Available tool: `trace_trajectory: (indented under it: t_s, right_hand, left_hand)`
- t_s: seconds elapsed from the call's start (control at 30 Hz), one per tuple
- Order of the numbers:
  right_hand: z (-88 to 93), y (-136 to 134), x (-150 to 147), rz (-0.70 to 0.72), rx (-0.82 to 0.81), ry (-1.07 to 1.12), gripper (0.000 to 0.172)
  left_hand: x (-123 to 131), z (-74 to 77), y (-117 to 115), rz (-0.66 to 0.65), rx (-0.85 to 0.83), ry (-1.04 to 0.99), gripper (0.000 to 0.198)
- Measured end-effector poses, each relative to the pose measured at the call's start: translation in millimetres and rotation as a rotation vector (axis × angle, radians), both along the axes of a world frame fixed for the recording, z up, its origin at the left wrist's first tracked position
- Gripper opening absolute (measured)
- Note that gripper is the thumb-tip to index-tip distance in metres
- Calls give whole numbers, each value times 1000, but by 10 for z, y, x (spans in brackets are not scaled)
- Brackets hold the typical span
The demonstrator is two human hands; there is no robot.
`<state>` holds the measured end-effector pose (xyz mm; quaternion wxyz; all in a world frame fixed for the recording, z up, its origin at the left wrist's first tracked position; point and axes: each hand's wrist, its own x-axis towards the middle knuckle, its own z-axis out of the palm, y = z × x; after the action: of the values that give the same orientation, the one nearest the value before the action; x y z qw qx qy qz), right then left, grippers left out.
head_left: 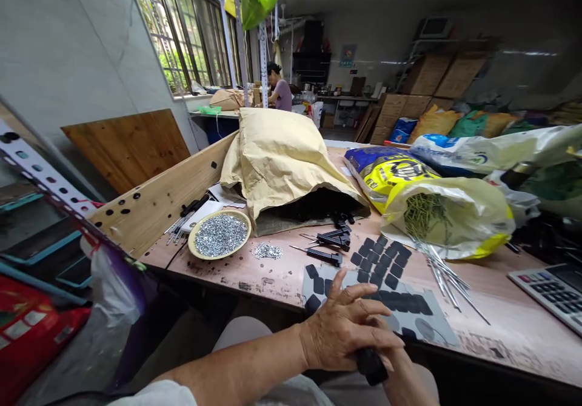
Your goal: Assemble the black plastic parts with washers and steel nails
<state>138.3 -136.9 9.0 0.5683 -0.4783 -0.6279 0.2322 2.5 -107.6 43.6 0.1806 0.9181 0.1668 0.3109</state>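
Note:
My left hand (343, 327) reaches across from the left, back of the hand up, several fingers spread and stretched to the right. Out from under its lower fingers sticks the end of a black plastic piece (371, 366), gripped between my two hands. My right hand (396, 354) is close beneath, against the same piece, with most of its fingers covered by the left. Just beyond the hands, a grey sheet (443, 324) bears rows of black rounded pads (404, 302). Several black-handled tools with thin metal shafts (324, 256) lie behind it.
A yellowish bowl (193, 248) of small metal parts stands at left, with a small pile of parts (267, 251) beside it. Behind are a large paper sack (286, 157) and a yellow bag (493, 212) spilling metal rods (448, 276). A calculator (552, 291) lies right; a person (282, 94) sits far back.

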Motion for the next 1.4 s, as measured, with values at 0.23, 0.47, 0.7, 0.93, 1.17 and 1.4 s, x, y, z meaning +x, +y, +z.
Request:
trace_trajectory:
  t_s: [0.23, 0.47, 0.7, 0.93, 1.17, 1.4]
  right_hand:
    - [127, 100, 77, 70, -599, 743, 35]
    - [36, -12, 257, 77, -764, 837, 36]
    - [61, 10, 49, 129, -751, 814, 34]
    - [41, 9, 80, 106, -734, 674, 38]
    - [58, 29, -130, 134, -589, 156, 43]
    - [291, 73, -467, 138, -325, -233, 28]
  left_hand:
    - [-422, -225, 83, 388, 47, -55, 45]
    - [-1497, -438, 517, 1098, -49, 50, 28]
    - [-1581, -498, 553, 1101, -113, 193, 13]
    - [-1576, -421, 661, 1107, -156, 156, 12]
    - [-1314, -270, 536, 847, -898, -529, 15]
    - [-886, 9, 273, 422, -1520, -845, 32]
